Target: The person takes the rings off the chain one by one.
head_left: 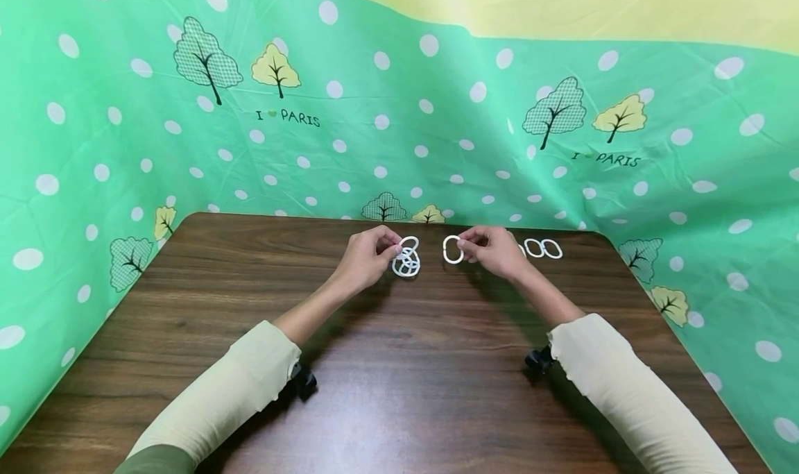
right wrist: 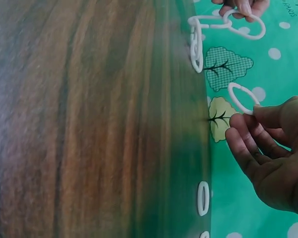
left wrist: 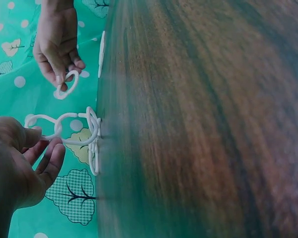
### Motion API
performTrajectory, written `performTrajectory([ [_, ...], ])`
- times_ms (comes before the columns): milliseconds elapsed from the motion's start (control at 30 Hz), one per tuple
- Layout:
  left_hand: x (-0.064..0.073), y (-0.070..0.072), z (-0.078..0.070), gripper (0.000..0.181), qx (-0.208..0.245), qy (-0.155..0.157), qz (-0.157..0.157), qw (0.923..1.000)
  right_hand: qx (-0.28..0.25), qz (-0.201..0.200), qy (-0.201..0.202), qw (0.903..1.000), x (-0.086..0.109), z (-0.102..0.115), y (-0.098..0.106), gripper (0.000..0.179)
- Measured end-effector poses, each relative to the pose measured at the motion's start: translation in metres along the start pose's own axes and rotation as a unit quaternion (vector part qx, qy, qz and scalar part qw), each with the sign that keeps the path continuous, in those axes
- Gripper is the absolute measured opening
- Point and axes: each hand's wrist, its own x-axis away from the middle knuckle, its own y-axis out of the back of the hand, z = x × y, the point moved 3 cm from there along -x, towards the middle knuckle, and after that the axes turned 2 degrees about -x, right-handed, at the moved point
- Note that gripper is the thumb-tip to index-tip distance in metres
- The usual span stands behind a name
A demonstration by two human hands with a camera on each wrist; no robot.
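Note:
My left hand [head_left: 365, 259] pinches the end link of a short chain of white oval links [head_left: 406, 275] between thumb and fingers. In the left wrist view, that raised end hangs from the fingertips, while the lower links [left wrist: 93, 163] lie bunched on the table. A little to the right, my right hand [head_left: 496, 252] holds a single white oval link [head_left: 444, 250] by its edge, raised and apart from the chain. The right wrist view shows a small gap in this link's ring [right wrist: 230, 91].
Several loose white links [head_left: 560, 250] lie in a row on the dark wooden table [head_left: 399, 377], right of my right hand, which partly hides one. Close behind the table's far edge hangs a green dotted curtain [head_left: 349, 148] printed with trees.

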Motion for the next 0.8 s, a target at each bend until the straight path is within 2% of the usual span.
performTrajectory([
  [433,0.000,-0.001,0.000,0.009,0.006,-0.002,0.001,1.0000,0.007,0.033,-0.039,0.9987,-0.001,-0.020,-0.008,0.028],
  [800,0.000,-0.002,0.001,0.006,0.006,-0.004,0.000,1.0000,0.025,0.022,-0.051,0.9981,-0.005,-0.030,-0.006,0.027],
])
